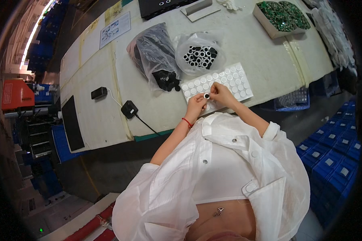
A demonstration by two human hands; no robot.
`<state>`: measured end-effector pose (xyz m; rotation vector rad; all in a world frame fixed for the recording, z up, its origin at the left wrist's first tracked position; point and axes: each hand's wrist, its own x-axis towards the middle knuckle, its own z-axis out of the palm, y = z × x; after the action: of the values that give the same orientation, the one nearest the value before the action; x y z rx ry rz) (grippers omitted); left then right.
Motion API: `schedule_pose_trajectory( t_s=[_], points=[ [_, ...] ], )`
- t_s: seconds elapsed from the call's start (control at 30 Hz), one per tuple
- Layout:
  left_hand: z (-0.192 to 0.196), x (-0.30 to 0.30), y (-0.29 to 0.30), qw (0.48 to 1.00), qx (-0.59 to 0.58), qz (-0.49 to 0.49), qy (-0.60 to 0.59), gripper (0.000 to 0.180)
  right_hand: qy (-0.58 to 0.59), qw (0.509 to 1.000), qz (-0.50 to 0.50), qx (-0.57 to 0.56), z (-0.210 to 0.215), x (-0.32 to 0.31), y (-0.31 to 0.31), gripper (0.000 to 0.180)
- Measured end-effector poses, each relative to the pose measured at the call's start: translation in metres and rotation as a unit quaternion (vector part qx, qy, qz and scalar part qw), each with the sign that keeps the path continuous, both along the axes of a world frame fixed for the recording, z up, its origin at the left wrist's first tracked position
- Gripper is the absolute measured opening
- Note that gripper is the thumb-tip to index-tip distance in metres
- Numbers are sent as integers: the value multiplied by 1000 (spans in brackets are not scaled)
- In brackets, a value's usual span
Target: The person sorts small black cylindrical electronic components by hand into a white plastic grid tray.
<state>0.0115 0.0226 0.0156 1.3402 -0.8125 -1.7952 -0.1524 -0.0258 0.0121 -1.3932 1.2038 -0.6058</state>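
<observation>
My left hand (196, 106) pinches a small black ring with a white middle (206, 96) over the near edge of a white sheet of round white discs (225, 82). My right hand (221, 93) touches the same ring from the right, its fingertips closed on it or on a disc; I cannot tell which. A red band circles my left wrist. Just beyond the sheet lies a clear bag of black rings with white middles (200, 55). To its left a second clear bag of black parts (157, 56) spills a few onto the table.
The white table (253, 44) also carries a cardboard box of green parts (280, 16), a black power adapter with cable (129, 109), a small black box (99, 93) and a printed sheet (115, 29). Blue crates (330, 148) are stacked on the floor at right. A red machine (16, 94) stands at left.
</observation>
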Motion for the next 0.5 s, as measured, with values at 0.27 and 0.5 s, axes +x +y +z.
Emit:
schedule_pose_trajectory(
  t_s=[0.27,0.5],
  points=[
    [-2,-1,-3,1000,5,17,7,20,-37,999,9,-17,6,1,5,12],
    [-13,3,-2,1000,-19,3,19,21,-41,987,158,8,10,7,-16,25]
  ],
)
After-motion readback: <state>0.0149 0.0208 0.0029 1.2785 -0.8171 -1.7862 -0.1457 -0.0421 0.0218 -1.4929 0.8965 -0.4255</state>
